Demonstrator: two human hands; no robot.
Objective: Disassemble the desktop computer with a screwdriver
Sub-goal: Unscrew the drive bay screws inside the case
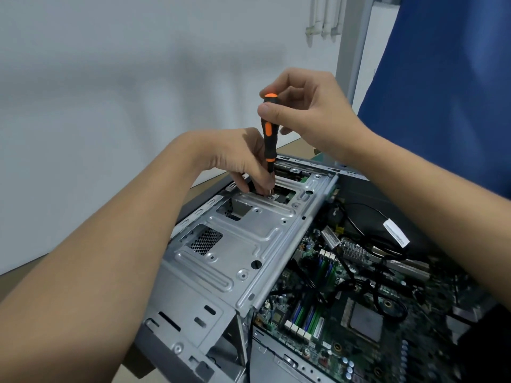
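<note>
An opened desktop computer case [221,275] lies on its side, its grey metal drive cage facing up. A black and orange screwdriver [269,139] stands nearly upright with its tip on a screw [269,193] at the cage's far end. My right hand [309,111] pinches the top of the handle between thumb and fingers. My left hand [240,158] reaches in from the left, its fingers curled round the lower shaft just above the screw. The green motherboard [345,308] with memory slots and black cables shows on the right.
A white-tagged black cable [395,233] loops over the board at the right. A blue panel [448,92] stands behind the case at the right. A pale wall fills the left and back. The case rests on a tan table [16,280].
</note>
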